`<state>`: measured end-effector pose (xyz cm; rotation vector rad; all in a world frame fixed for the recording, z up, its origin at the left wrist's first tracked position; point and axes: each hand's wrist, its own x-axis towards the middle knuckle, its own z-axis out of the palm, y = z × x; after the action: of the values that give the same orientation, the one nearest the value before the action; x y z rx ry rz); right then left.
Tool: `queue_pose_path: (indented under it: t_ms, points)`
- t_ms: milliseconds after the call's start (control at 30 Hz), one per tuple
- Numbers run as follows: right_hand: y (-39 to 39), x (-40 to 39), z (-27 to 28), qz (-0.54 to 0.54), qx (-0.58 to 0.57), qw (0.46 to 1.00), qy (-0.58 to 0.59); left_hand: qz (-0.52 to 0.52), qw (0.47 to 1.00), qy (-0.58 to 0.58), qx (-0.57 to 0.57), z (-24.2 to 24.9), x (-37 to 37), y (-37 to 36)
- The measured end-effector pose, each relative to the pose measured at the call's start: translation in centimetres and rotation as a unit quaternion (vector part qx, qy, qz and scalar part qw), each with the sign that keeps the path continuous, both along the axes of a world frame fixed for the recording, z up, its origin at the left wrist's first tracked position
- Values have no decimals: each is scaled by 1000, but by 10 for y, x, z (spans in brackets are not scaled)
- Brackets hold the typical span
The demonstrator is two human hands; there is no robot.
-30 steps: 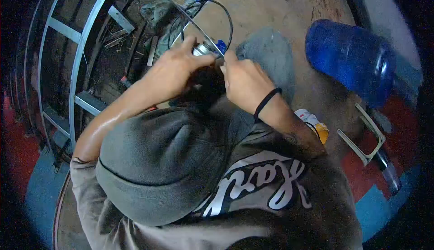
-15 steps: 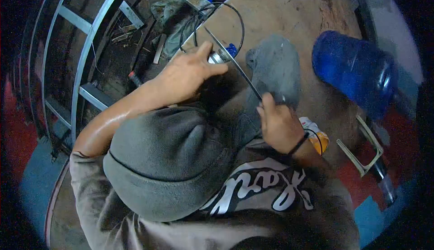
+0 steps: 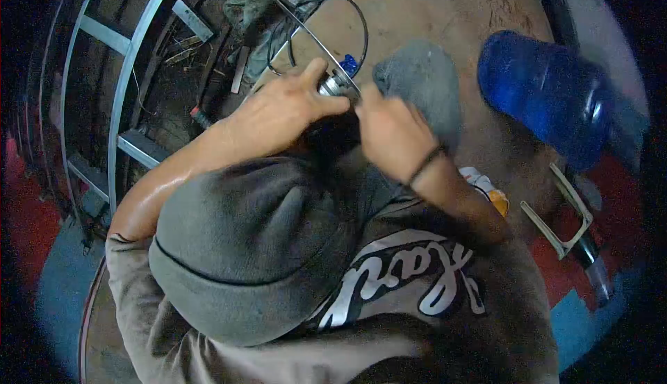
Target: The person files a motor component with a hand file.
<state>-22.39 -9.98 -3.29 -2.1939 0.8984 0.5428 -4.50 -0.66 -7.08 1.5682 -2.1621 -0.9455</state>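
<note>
I note the left hand [image 3: 286, 99] pinching a silver metal cylinder [image 3: 330, 87] between both hands, the right hand [image 3: 396, 132] clenched on a thin metal rod [image 3: 317, 39] crossing it; should the rod skid off that rounded surface, it could scrape the bracing thumb [image 3: 332, 106].

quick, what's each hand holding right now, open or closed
Left hand: closed on a silvery metal part.
Right hand: closed on one end of a thin rod.
</note>
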Motion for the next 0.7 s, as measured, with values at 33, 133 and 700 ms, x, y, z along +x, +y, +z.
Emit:
queue_pose_path:
  t_ms: [33,133,700]
  points:
    - [-7,13,-5,11,-24,999,-29,0,1000,-3,-2,0,1,-1]
    - [-8,5,-5,-4,15,996,-90,33,999,12,-14,-1,3,5]
    - [-31,12,-46,-150,262,926,-226,38,998,20,40,2,12,17]
